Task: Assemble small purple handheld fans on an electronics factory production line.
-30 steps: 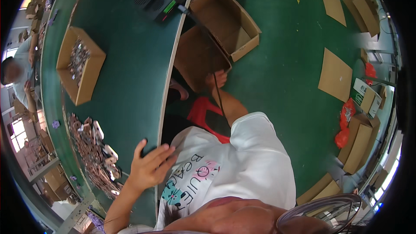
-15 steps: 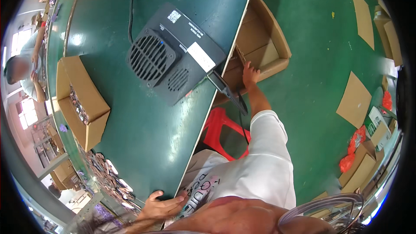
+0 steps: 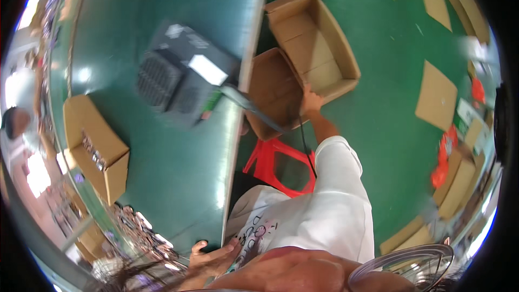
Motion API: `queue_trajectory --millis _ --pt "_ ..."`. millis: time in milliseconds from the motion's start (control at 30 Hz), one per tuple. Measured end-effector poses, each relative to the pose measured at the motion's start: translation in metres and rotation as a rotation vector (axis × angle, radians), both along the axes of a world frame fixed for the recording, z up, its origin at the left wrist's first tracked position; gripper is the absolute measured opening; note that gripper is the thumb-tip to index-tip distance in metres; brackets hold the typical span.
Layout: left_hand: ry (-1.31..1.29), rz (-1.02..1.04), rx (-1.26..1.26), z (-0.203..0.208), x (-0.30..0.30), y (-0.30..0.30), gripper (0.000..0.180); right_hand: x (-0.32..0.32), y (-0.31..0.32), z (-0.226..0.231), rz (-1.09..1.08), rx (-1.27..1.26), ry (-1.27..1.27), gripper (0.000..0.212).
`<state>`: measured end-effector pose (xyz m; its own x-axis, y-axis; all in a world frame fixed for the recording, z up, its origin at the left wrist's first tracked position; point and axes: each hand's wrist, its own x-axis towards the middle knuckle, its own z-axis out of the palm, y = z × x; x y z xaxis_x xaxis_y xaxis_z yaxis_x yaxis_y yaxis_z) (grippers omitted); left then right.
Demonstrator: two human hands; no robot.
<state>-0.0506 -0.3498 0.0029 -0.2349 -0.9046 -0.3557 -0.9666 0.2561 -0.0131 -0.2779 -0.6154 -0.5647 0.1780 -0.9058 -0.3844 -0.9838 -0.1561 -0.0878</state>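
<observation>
My right grip is on the floor side of the table, to its right, at the rim where 2 open cardboard boxes meet; the blur keeps me from telling whether my fingers are closed on the cardboard. The pale-bottomed box sits to the right of the table, and the shaded box lies between it and the table, partly hidden by the table's edge. My left grip is at the near end of the table, by its right edge, with thumb and fingers curled apart; I cannot tell whether they hold anything.

On the table, toward its right edge, is a black vented device, and a thin black cord hangs to the right of the table, passing by a red plastic stool. Along the table's left side stand a carton of small parts and, nearer me, a heap of small pieces. Right of the table, a flat cardboard sheet lies on the green floor.
</observation>
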Motion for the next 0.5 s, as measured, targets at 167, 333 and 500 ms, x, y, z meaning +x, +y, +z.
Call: queue_trajectory --millis 167,333,500 --pt "0.102 -0.124 0.039 -0.001 -0.004 0.000 0.025 -0.001 0.066 0.025 -0.058 0.121 -0.061 0.038" --pt "0.147 -0.155 -0.045 -0.024 0.000 0.011 0.025 -0.019 0.111 0.045 -0.293 0.150 -0.143 0.065" --pt "0.135 -0.186 -0.091 -0.025 0.001 0.016 0.028 -0.108 0.123 0.056 -0.604 -0.039 -0.157 0.057"
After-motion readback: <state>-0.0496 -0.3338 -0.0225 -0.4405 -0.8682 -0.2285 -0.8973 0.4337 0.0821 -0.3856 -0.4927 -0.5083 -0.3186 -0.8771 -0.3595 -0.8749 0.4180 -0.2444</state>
